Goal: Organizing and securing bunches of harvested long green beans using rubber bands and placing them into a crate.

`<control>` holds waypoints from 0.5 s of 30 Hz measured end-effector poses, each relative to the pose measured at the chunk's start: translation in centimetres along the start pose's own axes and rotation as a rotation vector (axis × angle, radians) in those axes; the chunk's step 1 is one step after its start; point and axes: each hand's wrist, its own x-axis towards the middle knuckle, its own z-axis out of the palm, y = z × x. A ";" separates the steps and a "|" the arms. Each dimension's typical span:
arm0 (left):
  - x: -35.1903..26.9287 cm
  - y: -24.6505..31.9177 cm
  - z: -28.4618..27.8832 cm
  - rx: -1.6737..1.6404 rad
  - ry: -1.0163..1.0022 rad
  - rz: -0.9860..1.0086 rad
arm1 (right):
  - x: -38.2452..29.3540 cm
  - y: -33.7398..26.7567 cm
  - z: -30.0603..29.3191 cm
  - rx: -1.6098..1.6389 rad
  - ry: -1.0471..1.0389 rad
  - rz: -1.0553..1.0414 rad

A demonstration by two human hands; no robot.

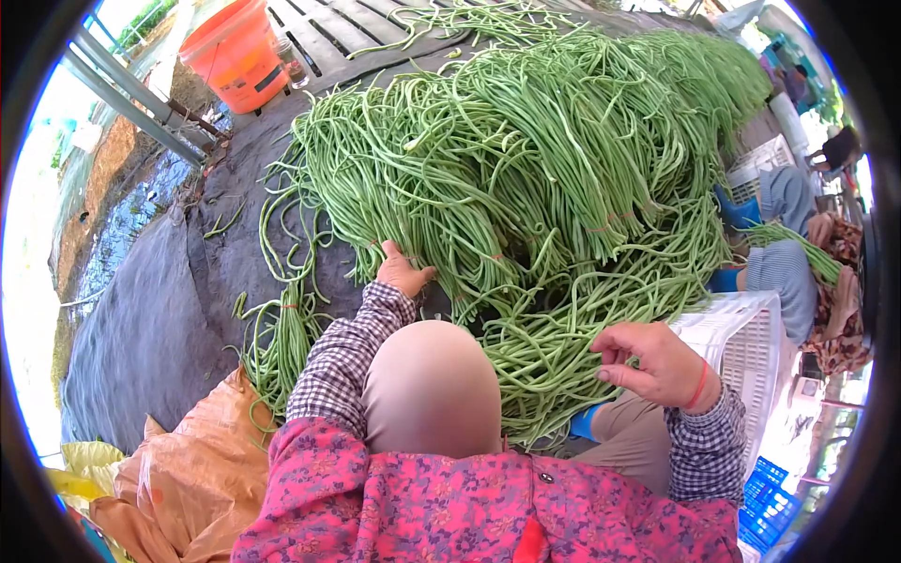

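Note:
My left hand (404, 271) reaches forward to the lower ends of a yardlong bean bundle (359, 197), touching it with the thumb spread to the right. The other fingers are partly hidden, so I cannot tell how firmly they grip. Several bundles tied with red bands (612, 218) lie in a long heap ahead. My right hand (651, 366), a red band around its wrist, hovers above loose yardlong beans (563, 359). Its fingers are bent, the thumb stands apart, and nothing shows between them. A smaller tied bundle (290, 331) lies left of my knee.
Dark ground sheeting (141, 324) spreads to the left. An orange bucket (236, 60) stands at the far left beside a clear bottle (292, 63). An orange woven sack (204, 464) is near my left side. On the right are a white plastic crate (753, 345) and a seated person (781, 274) holding beans.

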 end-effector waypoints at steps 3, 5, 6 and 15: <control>1.2 0.3 -0.5 -0.017 -0.066 -0.149 | 0.1 0.1 0.3 0.004 -0.016 -0.049; 2.2 -2.1 0.0 -0.163 0.042 -0.148 | 0.4 -0.4 0.5 -0.029 -0.048 -0.098; 2.3 -2.2 -0.2 -0.324 0.067 -0.179 | 0.4 -0.3 0.8 -0.060 -0.044 -0.133; -2.8 2.9 -14.3 -1.070 -0.324 -0.155 | 0.9 -0.5 1.2 -0.095 -0.077 -0.195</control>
